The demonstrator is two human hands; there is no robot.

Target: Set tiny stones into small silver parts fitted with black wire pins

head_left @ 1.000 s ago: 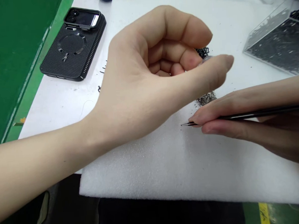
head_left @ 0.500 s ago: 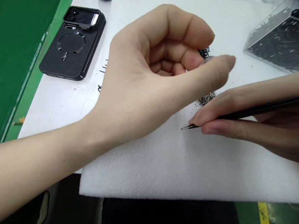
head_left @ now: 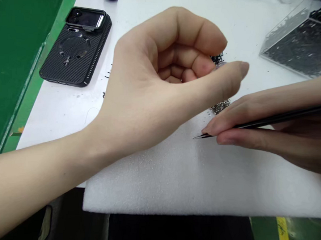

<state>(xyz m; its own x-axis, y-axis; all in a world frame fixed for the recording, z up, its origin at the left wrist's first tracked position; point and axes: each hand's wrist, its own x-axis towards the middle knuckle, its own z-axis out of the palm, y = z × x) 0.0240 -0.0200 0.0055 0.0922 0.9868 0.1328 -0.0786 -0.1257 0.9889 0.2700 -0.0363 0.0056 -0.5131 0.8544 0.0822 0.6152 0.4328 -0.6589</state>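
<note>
My left hand (head_left: pixel 147 88) hangs over the white foam sheet (head_left: pixel 164 185), its fingers curled towards the thumb. Between thumb and middle fingertip a sliver of something translucent (head_left: pixel 220 65) shows, mostly hidden by the thumb. My right hand (head_left: pixel 248 125) is closed round black tweezers (head_left: pixel 269 118), gripped like a pen. Their fine tips point left, close above the foam, and appear together. A small heap of tiny metallic pieces (head_left: pixel 221 106) lies just beyond my right fingertips. Behind the left fingers, a pile of small black parts (head_left: pixel 217 59) is partly covered.
A clear box (head_left: pixel 289 47) full of small dark parts stands at the right. At the upper left lies a phone in a black case (head_left: pixel 74 49). A few loose black bits are on the white tabletop (head_left: pixel 57 115) beside my left wrist. The foam's near edge overhangs my lap.
The whole view has shifted slightly, so the phone and box sit a little further left. Both hands keep nearly the same pose, and the tweezers' tips have barely moved.
</note>
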